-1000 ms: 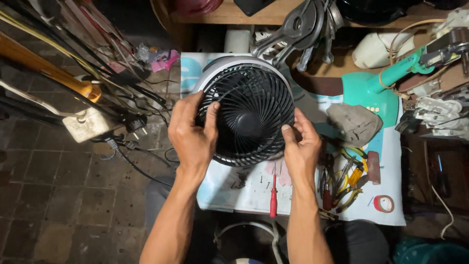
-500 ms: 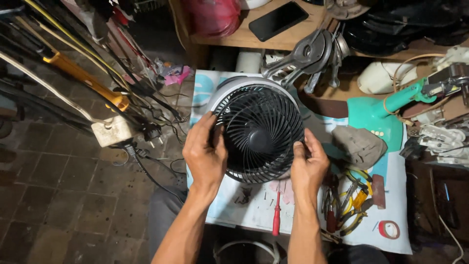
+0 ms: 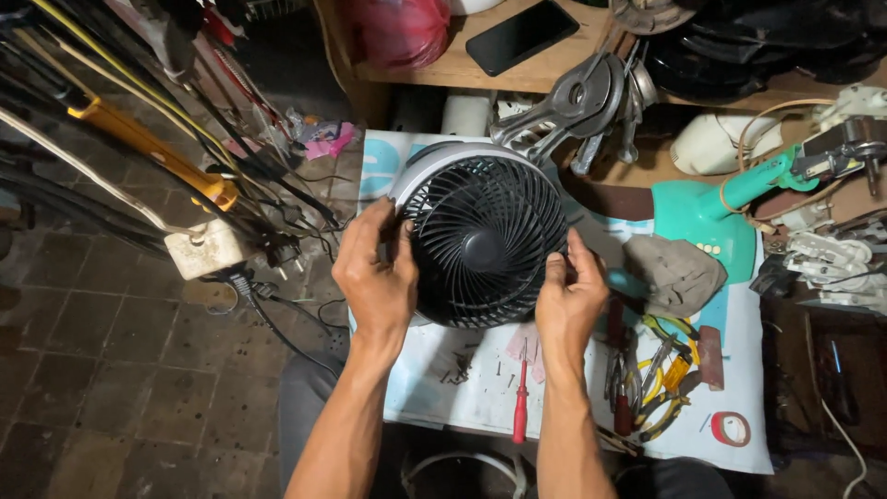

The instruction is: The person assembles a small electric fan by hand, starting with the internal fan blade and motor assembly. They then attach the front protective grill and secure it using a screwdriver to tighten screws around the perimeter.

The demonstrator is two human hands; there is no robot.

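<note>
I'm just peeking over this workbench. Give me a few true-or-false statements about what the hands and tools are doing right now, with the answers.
1. Both hands grip the round black fan. True.
2. The red screwdriver is in the right hand. False: it lies on the sheet.
3. A dark phone lies on the wooden shelf. True.
4. The left hand holds pliers. False: it holds the fan's rim.
</note>
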